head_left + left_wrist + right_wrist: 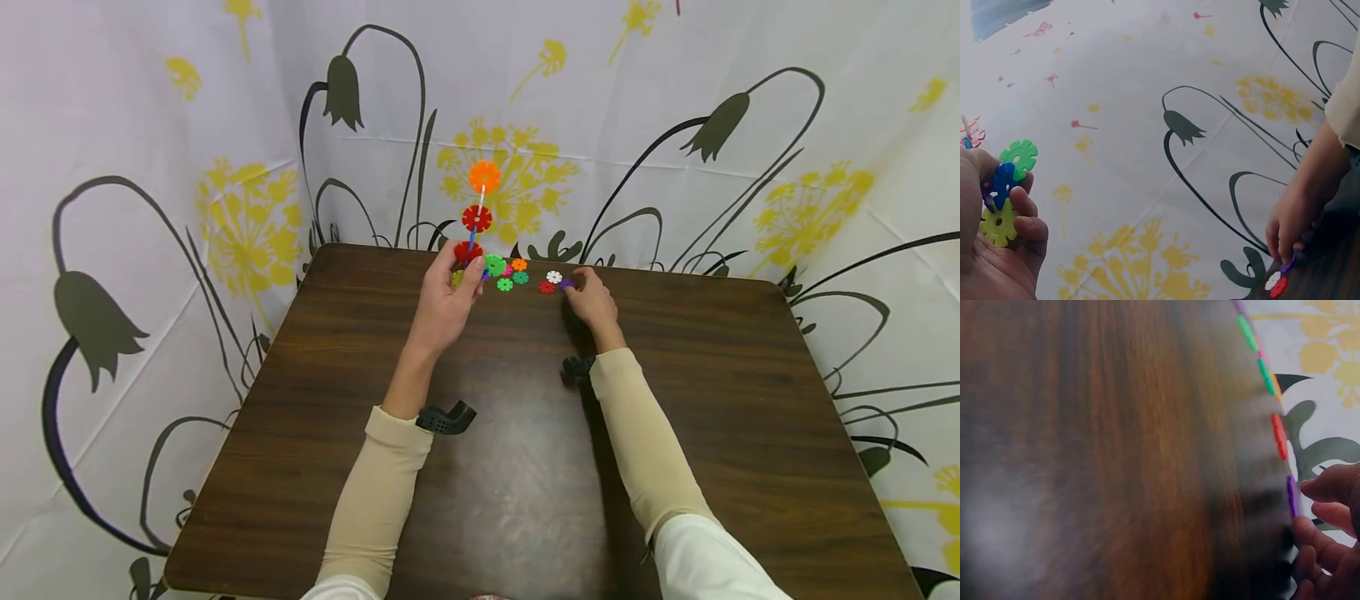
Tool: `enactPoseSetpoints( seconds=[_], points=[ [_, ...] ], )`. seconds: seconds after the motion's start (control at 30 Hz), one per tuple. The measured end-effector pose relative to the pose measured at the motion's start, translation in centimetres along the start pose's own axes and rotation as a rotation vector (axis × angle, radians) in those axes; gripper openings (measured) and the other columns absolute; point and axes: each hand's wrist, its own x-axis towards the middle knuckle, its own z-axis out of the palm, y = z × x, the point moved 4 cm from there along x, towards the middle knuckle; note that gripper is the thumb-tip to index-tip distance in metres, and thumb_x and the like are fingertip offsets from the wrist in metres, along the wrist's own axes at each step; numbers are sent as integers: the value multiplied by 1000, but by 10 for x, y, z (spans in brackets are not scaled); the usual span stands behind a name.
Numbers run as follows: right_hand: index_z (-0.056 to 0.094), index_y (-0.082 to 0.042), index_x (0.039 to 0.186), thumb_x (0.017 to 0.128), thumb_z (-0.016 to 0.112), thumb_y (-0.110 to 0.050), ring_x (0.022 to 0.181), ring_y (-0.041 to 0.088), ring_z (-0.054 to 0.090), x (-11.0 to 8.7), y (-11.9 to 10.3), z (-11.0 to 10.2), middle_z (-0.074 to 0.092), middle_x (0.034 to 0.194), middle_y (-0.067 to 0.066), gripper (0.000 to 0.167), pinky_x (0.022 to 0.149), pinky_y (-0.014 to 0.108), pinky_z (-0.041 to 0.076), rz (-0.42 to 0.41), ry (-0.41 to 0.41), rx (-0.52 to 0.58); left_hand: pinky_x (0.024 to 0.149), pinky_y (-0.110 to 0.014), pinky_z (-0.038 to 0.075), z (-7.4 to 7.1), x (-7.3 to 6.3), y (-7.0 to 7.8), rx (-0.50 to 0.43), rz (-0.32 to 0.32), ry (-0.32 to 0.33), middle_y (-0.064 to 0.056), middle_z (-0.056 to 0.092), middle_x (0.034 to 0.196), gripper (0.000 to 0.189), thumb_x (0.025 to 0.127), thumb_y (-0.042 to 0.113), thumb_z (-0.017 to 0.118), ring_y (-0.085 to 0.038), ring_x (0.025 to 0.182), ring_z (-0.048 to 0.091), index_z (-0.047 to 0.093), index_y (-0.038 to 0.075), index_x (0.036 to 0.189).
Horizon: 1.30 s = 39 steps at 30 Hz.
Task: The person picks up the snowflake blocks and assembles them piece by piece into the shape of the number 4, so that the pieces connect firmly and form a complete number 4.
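White curtain cloth [660,179] printed with drooping grey-green bells and yellow flower heads hangs round a dark wood-grain table [525,475], whose top shows a pale sheen near the middle. At its far edge, the person's left hand [444,296] pinches a chain of toothed plastic discs [477,218], which rises above the tabletop with an orange disc on top. Further right, the right hand [594,302] touches a purple disc [567,285] with bent fingers; I can't tell whether they pinch it. Beside it lie a white disc [553,277] and a red disc [546,287].
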Motion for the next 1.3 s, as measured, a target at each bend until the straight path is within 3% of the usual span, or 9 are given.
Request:
enactPoseSetpoints(
  seconds=[0.17, 0.3, 0.43, 0.6, 0.8, 1.07, 1.3],
  points=[
    [53, -25, 153, 107, 56, -44, 136, 47, 59, 8, -3, 3, 58, 156, 14, 49, 108, 64, 46, 82, -14, -67, 60, -27, 47, 0, -1, 0, -10, 12, -7, -8, 54, 86, 13, 113, 13, 55, -22, 71, 51, 52, 0, 115],
    [57, -21, 142, 106, 59, -42, 131, 46, 61, 13, -4, 4, 63, 148, 16, 43, 106, 62, 47, 125, -19, -73, 61, -24, 47, -1, -1, 1, -13, 17, -6, -11, 53, 86, 12, 113, 12, 54, -23, 70, 51, 52, 0, 115],
    [59, -17, 130, 103, 65, -45, 126, 41, 63, 22, 3, 5, 66, 137, 13, 39, 104, 60, 46, 149, -29, -49, 61, -24, 48, -1, 1, 2, -31, 19, -1, -24, 53, 89, 13, 113, 13, 53, -28, 71, 51, 52, 0, 115],
    [64, -17, 120, 104, 63, -39, 112, 33, 63, 27, 13, 5, 68, 120, 7, 27, 96, 54, 48, 140, -2, 35, 62, -23, 49, 0, 3, 0, -34, 15, 1, -29, 52, 91, 14, 114, 14, 51, -23, 72, 52, 51, 1, 117],
    [64, -5, 116, 108, 57, -29, 84, 22, 60, 3, 3, -7, 67, 91, 6, 26, 77, 37, 47, 3, 61, 232, 62, -27, 50, 2, 4, 0, -29, 14, 0, -20, 53, 89, 13, 114, 13, 50, -21, 74, 53, 50, 0, 116],
    [65, 0, 104, 109, 62, -27, 74, 13, 59, -27, -37, -29, 63, 78, -1, 28, 68, 25, 46, -217, 89, 534, 63, -22, 50, 1, 4, 1, -4, 17, -7, -16, 53, 89, 13, 114, 13, 50, -20, 73, 53, 49, 0, 116],
    [64, 2, 101, 111, 61, -21, 62, 14, 52, -58, -73, -43, 60, 71, 7, 25, 57, 23, 44, -403, 55, 739, 66, -24, 49, 1, 3, 3, 46, 19, -14, -13, 54, 90, 16, 112, 13, 55, -21, 77, 53, 51, -2, 117]
  ],
)
